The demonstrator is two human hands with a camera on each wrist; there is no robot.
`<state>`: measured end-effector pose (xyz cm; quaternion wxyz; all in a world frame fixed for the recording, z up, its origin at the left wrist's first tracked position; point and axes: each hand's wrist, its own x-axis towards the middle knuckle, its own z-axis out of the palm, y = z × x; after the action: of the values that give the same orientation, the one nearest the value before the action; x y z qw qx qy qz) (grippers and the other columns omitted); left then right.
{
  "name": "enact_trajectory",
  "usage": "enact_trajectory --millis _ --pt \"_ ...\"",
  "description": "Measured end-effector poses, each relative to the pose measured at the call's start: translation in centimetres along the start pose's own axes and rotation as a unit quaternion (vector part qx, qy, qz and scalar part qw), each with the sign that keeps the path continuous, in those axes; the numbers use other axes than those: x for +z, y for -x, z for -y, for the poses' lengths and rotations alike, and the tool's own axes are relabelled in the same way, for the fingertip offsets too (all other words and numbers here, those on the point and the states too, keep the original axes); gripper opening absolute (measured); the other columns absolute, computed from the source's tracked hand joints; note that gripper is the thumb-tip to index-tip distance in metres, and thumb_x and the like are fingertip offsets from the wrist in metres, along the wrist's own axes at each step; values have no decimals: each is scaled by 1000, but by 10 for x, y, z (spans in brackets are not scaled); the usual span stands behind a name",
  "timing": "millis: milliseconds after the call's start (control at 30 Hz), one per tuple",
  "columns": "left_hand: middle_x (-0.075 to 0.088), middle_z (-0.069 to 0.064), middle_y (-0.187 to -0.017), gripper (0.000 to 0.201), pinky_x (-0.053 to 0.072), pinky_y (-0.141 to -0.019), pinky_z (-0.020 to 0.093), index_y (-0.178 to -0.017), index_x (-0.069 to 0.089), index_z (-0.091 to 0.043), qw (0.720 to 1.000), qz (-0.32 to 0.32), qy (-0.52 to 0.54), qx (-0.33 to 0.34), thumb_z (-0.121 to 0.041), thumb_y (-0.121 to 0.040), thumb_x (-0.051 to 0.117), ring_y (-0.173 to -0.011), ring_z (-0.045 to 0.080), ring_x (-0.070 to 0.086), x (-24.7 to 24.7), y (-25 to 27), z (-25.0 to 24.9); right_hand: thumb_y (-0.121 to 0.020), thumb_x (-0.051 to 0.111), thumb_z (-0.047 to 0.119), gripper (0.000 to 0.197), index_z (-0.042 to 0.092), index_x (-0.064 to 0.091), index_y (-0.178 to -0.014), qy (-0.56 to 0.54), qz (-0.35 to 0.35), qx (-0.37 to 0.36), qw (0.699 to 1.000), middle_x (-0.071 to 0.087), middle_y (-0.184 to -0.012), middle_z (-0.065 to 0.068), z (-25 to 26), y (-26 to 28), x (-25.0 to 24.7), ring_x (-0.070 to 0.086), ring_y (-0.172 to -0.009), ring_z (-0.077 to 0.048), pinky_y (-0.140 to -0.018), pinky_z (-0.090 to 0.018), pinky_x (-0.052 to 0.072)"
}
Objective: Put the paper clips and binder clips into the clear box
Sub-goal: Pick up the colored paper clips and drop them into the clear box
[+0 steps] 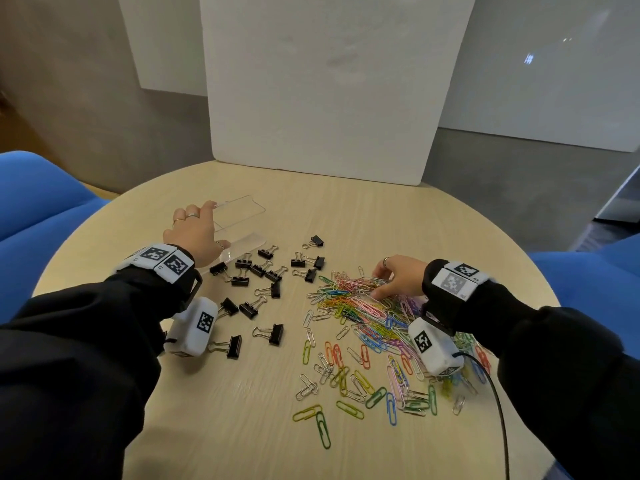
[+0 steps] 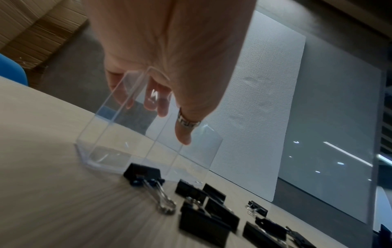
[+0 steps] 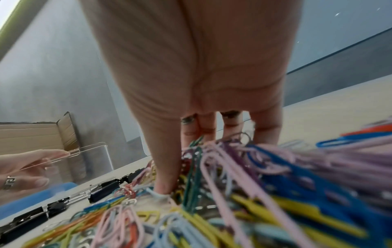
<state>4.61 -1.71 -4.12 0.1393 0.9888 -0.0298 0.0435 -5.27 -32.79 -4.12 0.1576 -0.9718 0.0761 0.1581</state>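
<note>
The left hand (image 1: pixel 194 233) has its grip curled over the rim of the clear box (image 2: pixel 135 137), tipping it on the desk (image 1: pixel 214 410) so its mouth faces the binder clips (image 1: pixel 258 268) just beside it. The right hand's (image 1: pixel 398 280) grip is spread and digging into the colourful paper clips (image 1: pixel 367 313) heaped right under it. Biggest risk, probably: those clips look tangled, so a scoop could drag a whole chain and scatter strays off the desk. The tilted box also looks slick and might slide or flop if bumped.
</note>
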Motion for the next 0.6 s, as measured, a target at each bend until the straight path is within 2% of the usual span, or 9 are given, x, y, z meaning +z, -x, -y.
enact_trajectory --millis 100,233,367,400,500,600 --pt "31 13 -143 75 33 -102 50 -146 17 -20 1000 0 -1 0 -33 -86 61 -135 32 22 0 0 0 -81 70 26 42 8 61 -117 -4 -20 -7 1000 62 -119 -8 -2 0 -4 56 -100 -20 -87 -27 42" --pt "31 13 -143 75 34 -103 50 -145 17 -20 1000 1 3 0 -33 -86 61 -135 33 22 0 -1 1 -77 74 23 38 8 66 -111 -33 -38 -5 999 69 -107 -7 -10 -1 -6 60 -91 -18 -83 -26 45" --pt "31 13 -142 74 34 -103 51 -145 18 -20 1000 0 8 0 -33 -86 61 -135 33 22 0 -1 1 -78 73 20 30 8 69 -106 -52 -77 -18 995 63 -87 0 -11 2 -10 57 -81 -14 -69 -20 41" --pt "31 13 -142 74 34 -103 51 -145 18 -20 1000 1 10 0 -33 -86 61 -135 33 22 0 -1 2 -79 72 19 28 8 70 -105 -61 -90 -23 994 63 -86 0 -11 3 -11 56 -80 -14 -65 -18 40" --pt "31 13 -142 74 34 -103 51 -145 18 -20 1000 3 13 -1 -32 -86 61 -135 32 22 0 -1 1 -79 72 16 27 6 69 -104 -103 -125 -36 986 66 -89 -3 -10 3 -17 56 -80 -14 -69 -20 40" --pt "32 13 -142 74 34 -104 51 -145 19 -20 1000 4 18 -2 -32 -85 62 -135 33 22 0 -2 2 -81 70 12 25 3 68 -104 -146 -151 -52 976 66 -90 -5 -7 3 -22 58 -82 -14 -68 -17 42"
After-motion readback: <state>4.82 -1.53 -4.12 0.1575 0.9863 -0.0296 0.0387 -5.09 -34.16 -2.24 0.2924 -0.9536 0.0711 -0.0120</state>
